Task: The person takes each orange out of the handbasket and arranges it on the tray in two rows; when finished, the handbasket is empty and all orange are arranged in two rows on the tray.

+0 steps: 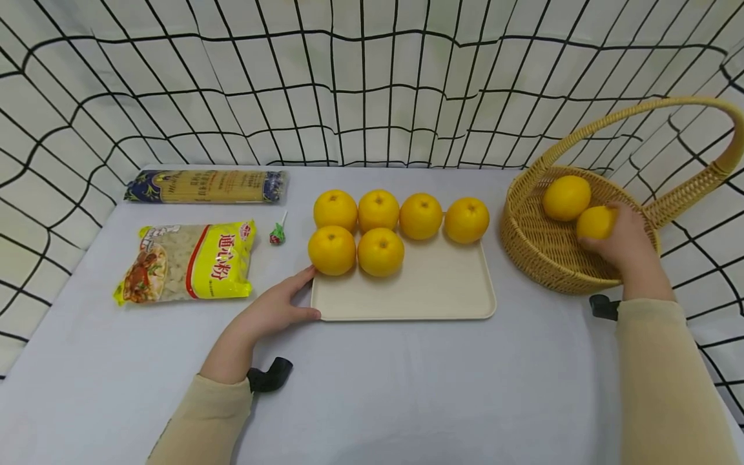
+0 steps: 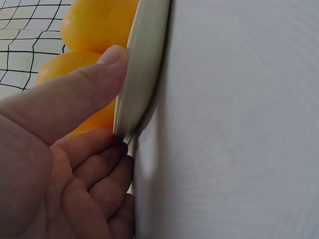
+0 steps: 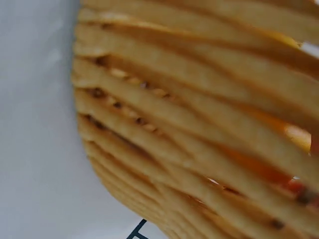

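In the head view my right hand (image 1: 630, 239) is inside the wicker basket (image 1: 531, 261) and grips an orange (image 1: 594, 223). Another orange (image 1: 566, 197) lies beside it in the basket. My left hand (image 1: 276, 311) is at the left edge of a cream tray (image 1: 430, 297), its thumb by the near corner and its forefinger farther up the side. The left wrist view shows that thumb (image 2: 75, 97) straight against the tray's rim (image 2: 144, 64). Several oranges (image 1: 380, 252) sit in two rows over the tray's far part. Basket weave hides most of the right hand in its wrist view.
Left of the tray lie a yellow bag of pasta (image 1: 192, 261), a pack of long noodles (image 1: 212, 186) and a small wrapped lollipop (image 1: 278, 234). Black wire mesh (image 1: 363, 90) borders the white table (image 1: 430, 387) at the back and sides. The basket's tall handle (image 1: 633, 110) arches over it.
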Action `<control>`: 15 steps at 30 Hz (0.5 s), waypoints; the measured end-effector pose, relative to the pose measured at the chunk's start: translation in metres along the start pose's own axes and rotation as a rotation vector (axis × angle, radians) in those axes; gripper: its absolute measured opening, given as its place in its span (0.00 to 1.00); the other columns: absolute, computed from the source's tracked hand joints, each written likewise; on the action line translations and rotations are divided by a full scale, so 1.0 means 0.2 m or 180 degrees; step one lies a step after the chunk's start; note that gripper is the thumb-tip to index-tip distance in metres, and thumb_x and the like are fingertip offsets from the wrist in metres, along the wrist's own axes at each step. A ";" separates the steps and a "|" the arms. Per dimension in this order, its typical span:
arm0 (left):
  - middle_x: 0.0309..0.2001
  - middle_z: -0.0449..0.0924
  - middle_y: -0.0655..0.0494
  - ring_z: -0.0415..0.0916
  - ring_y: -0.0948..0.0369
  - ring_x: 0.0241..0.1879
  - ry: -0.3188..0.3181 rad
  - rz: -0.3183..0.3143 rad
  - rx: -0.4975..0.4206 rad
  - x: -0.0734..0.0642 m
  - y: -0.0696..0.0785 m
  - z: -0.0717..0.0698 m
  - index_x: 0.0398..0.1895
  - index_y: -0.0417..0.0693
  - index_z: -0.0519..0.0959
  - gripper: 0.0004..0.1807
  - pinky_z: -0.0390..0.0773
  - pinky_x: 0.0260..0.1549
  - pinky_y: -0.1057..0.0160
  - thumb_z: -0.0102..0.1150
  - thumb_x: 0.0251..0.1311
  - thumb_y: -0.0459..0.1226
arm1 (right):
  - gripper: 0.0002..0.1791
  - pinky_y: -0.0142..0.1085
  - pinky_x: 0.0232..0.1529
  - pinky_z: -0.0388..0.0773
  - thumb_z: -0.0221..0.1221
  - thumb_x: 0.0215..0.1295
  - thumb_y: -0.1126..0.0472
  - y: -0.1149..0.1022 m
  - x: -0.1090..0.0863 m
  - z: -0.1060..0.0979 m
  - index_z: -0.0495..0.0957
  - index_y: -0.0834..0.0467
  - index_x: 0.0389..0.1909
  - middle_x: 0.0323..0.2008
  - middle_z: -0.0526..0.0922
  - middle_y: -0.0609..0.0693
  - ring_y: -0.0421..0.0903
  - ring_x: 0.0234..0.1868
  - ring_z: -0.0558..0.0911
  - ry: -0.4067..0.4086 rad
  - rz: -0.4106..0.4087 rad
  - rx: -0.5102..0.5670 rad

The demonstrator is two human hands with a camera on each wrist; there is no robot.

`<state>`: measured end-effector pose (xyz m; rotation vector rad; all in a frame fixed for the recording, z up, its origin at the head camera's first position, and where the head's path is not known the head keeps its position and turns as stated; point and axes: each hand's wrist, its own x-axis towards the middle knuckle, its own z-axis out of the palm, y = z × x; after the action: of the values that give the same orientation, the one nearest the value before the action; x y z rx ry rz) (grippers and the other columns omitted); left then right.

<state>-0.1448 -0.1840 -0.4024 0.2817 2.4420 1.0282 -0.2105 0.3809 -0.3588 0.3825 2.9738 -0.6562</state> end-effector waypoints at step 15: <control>0.72 0.45 0.49 0.41 0.47 0.70 -0.0010 -0.0014 -0.0006 -0.01 0.01 0.00 0.71 0.49 0.48 0.48 0.45 0.66 0.43 0.63 0.50 0.46 | 0.50 0.67 0.52 0.59 0.57 0.54 0.45 -0.15 -0.17 -0.01 0.37 0.49 0.71 0.67 0.43 0.63 0.67 0.57 0.58 0.0716 -0.0172 0.0531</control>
<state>-0.1431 -0.1839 -0.4000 0.2772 2.4377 1.0273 -0.1850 0.3480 -0.3408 0.4137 3.1596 -0.9300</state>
